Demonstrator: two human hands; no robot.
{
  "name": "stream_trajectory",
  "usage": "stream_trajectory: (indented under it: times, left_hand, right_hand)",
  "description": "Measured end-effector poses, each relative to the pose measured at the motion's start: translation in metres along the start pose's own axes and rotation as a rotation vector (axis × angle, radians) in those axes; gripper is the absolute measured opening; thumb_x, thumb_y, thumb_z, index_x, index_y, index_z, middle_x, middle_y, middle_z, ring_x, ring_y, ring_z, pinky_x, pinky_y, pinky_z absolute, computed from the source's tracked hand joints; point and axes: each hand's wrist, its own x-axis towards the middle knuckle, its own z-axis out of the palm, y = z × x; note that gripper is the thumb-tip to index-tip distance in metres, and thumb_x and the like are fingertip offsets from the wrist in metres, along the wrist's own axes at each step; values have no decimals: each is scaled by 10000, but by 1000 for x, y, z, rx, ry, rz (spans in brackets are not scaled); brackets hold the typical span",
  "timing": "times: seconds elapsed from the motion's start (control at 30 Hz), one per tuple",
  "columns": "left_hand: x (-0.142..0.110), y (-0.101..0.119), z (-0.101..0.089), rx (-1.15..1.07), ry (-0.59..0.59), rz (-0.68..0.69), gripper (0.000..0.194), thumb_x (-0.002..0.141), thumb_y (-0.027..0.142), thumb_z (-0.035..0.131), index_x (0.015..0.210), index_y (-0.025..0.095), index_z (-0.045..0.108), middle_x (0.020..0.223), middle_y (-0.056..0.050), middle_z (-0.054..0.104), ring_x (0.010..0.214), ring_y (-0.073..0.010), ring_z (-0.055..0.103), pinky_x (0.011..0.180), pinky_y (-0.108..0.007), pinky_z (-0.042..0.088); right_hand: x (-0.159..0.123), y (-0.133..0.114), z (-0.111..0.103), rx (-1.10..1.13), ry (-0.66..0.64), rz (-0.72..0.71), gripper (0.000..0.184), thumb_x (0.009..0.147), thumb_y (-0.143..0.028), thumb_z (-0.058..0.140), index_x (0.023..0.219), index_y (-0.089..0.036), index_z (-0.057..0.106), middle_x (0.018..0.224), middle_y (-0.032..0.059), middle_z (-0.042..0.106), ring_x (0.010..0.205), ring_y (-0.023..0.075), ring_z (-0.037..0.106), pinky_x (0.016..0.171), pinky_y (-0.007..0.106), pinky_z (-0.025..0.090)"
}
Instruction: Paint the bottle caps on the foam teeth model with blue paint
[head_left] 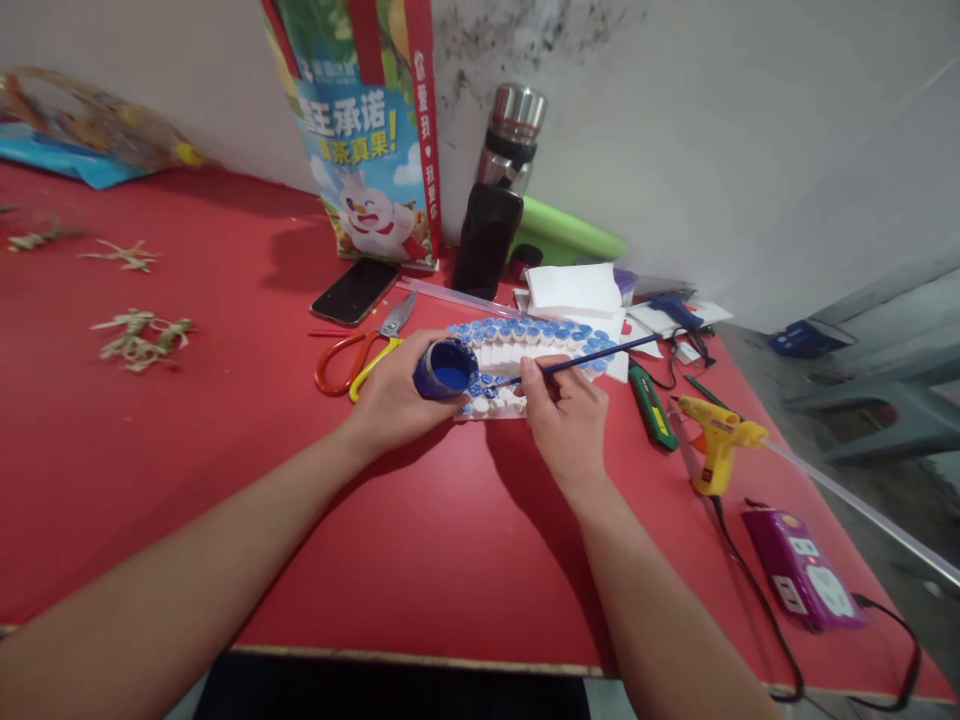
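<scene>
Between front and back edges of the red tabletop (465, 560), gripping a jar of blue paint (450, 370) in the left hand (390, 402) and pinching a brush (596, 357) in the right hand (568, 425), tip down at the blue-and-white piece (511, 353), between and beyond both hands. Near the right edge, yellow glue gun (721, 440).

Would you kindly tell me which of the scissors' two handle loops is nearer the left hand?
The yellow loop, right beside the left hand; the red loop lies farther left.

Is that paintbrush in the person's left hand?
No, the right hand holds the paintbrush; the left hand holds the paint jar.
</scene>
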Motion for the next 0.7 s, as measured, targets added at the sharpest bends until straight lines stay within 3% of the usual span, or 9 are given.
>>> stream_trajectory:
  times: [0.7]
  left_hand:
    - [0, -1, 0, 1, 10, 26, 520, 730, 349, 859, 1194, 200, 676, 1229, -98, 789, 1143, -303, 744, 1043, -444, 584]
  right_hand:
    - [1, 4, -3, -3, -13, 16, 308, 1032, -439, 625, 822, -223, 688, 656, -7, 689, 556, 152, 611, 615, 305, 468]
